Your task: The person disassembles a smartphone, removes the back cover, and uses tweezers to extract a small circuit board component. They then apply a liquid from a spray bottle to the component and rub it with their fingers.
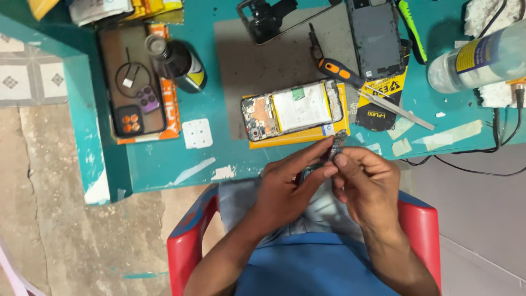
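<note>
Both my hands meet just below the teal table's front edge, over my lap. My left hand (pixel 289 183) and my right hand (pixel 366 183) pinch a small dark circuit part (pixel 338 147) between their fingertips. A dark piece shows under my left fingers, too hidden to name. On the table right above lies an opened phone (pixel 293 109) with its white battery exposed, resting on a yellow sheet (pixel 298 137).
A screwdriver with an orange-black handle (pixel 337 71), metal tweezers (pixel 397 109), a dark phone back cover (pixel 375 38), a phone frame (pixel 268 22), a dark bottle (pixel 178 63), a clear bottle (pixel 479 57) and a cased phone (pixel 131 82) lie on the teal table (pixel 219 148). I sit on a red chair (pixel 419 225).
</note>
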